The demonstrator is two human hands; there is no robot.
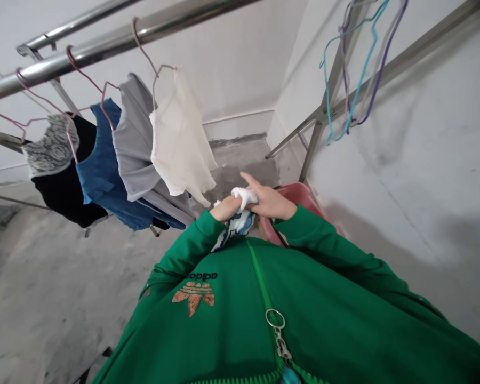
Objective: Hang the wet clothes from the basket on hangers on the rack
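A bunched white-and-blue patterned cloth (240, 223) hangs between my hands, close to my chest. My left hand (225, 208) is closed around its upper left side. My right hand (269, 200) grips the white top part from the right, with one finger stretched out away from the fabric. The lower end of the cloth is partly hidden by my green jacket. Just beyond my hands on the left is a white top (180, 138) on a pink hanger. Behind my right wrist sits a pink basin (300, 194), largely covered by my sleeve.
A metal rail (104, 45) runs across the upper left. From it hang a grey garment (134, 138), a blue garment (104, 170) and a black one with a lace top (64, 181). Several hangers (354, 80) hang on a metal frame (316, 144) by the right wall.
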